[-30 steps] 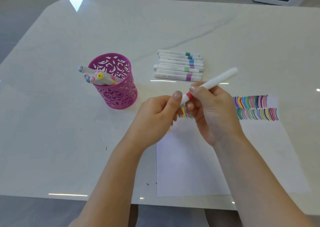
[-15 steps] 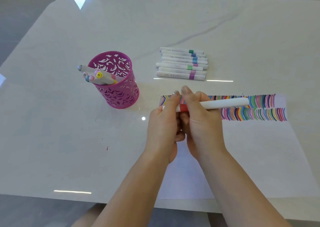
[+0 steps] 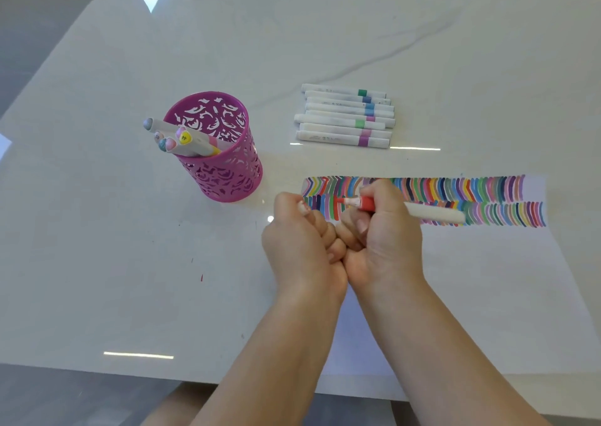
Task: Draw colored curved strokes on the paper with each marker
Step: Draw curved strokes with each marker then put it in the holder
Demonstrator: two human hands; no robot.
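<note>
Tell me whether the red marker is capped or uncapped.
Uncapped: the red marker shows a bare red nib pointing left out of the right hand.

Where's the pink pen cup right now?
Head view, left of centre: the pink cup stands on the table, left of the row of markers and beyond the left hand.

- left hand [image 3: 302, 240]: closed fist, back facing up, fingers curled under, thumb lying along the far side.
- It pinches a small pale piece [image 3: 304, 208] at the thumb tip; too small to identify.
- right hand [image 3: 380, 230]: fingers wrapped round a marker [image 3: 435, 213], gripping at its red band. Tip points left, barrel sticks out right.
- The two hands touch, curled fingers against curled fingers, in mid-scene.
- left forearm [image 3: 286, 344] and right forearm [image 3: 432, 338]: both bare, coming in from the near edge and converging toward the hands.
- Wrists roughly in line with the forearms.
</note>
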